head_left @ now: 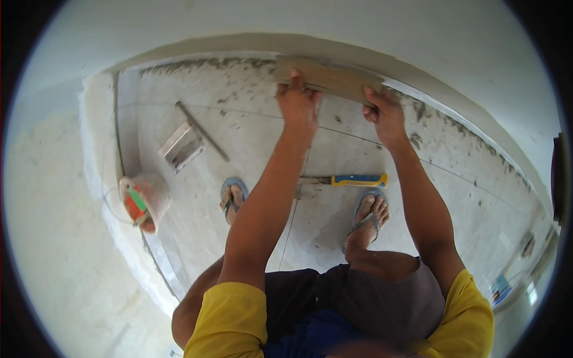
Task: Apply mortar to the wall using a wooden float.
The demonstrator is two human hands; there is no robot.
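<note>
A long brown tile strip (328, 77) is held between my two hands, low at the foot of the far wall. My left hand (297, 107) grips its left part, with one finger stretched over the face. My right hand (385, 114) pinches the lower right end between thumb and fingers. The strip looks tilted against the wall base; whether it touches there I cannot tell. Nearer to me, between my feet, a hammer (359, 180) with a blue and yellow handle lies on the floor, its head pointing left.
Left on the floor are a flat rectangular tool (182, 146), a thin bar (203, 131) and a whitish bucket (160, 197) with green and orange things inside. Grey mortar crumbs (418, 110) litter the wall's foot. A blue item (500, 289) lies at the far right.
</note>
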